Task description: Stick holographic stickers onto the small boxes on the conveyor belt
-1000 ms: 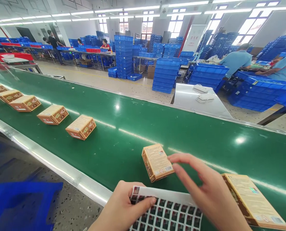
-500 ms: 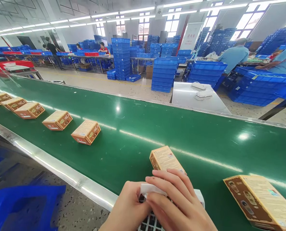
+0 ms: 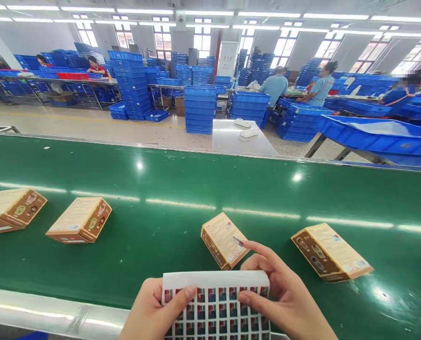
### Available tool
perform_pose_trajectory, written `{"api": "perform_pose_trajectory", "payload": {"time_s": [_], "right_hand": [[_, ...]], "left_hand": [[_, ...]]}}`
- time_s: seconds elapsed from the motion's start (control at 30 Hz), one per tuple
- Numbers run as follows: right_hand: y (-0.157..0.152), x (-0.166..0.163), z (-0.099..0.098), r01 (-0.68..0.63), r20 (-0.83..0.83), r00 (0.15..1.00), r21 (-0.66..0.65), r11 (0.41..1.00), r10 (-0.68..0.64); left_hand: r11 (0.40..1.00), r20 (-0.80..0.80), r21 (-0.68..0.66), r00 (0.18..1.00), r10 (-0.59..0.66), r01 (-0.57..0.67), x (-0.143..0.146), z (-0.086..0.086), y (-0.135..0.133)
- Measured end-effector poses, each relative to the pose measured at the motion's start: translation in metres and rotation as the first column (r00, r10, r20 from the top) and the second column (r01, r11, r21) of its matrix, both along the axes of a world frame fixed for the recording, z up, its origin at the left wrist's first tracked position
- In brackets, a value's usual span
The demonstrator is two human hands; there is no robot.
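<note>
My left hand grips the left side of a white sticker sheet printed with rows of small red-and-dark stickers, its thumb lying on top. At the sheet's right side, my right hand pinches it with the thumb in front. The right index finger stretches out over a brown-and-cream carton on the green conveyor belt. At that fingertip shows a small shiny sticker; whether it is on the finger or the carton I cannot tell. The sheet's lower part runs out of view.
Another carton lies to the right on the belt. Two more cartons, a nearer carton and a farther carton, are at the left. Beyond the belt stand a metal table, stacked blue crates and several people at work.
The view has turned right. My hands, earlier bunched together over the folded sheet, now hold it spread flat between them. My right index finger has stretched out towards the carton.
</note>
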State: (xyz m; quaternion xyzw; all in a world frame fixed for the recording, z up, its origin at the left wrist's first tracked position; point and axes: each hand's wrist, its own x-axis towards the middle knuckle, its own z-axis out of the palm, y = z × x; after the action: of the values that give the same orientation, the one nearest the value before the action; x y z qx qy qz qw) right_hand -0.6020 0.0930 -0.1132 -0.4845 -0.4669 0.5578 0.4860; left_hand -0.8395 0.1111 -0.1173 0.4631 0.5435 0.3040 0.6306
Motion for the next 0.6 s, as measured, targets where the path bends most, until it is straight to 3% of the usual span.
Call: {"api": "perform_pose_trajectory", "payload": {"time_s": [0.17,0.33,0.4,0.5,0.6], "right_hand": [[-0.002,0.005,0.007,0.026,-0.030,0.999,-0.055,0.998,-0.028],[-0.006,0.004,0.005,0.060,0.068,0.996,-0.084,0.995,-0.054],[-0.008,0.004,0.003,0.044,0.095,0.995,-0.090,0.995,-0.035],[-0.007,0.008,0.002,0.003,0.179,0.984,-0.054,0.999,0.007],[-0.002,0.016,0.004,-0.080,0.312,0.949,0.088,0.993,0.048]], "left_hand": [[0.993,-0.086,0.073,0.993,-0.083,0.089,-0.002,-0.007,0.003],[0.990,0.117,0.118,0.991,0.061,-0.075,-0.006,0.010,-0.005],[0.980,0.012,0.187,0.997,0.073,-0.074,-0.007,0.020,-0.007],[0.969,-0.256,0.245,0.966,0.024,0.041,-0.009,0.028,-0.006],[0.967,-0.314,0.233,0.949,-0.024,0.102,-0.009,0.030,-0.004]]}}
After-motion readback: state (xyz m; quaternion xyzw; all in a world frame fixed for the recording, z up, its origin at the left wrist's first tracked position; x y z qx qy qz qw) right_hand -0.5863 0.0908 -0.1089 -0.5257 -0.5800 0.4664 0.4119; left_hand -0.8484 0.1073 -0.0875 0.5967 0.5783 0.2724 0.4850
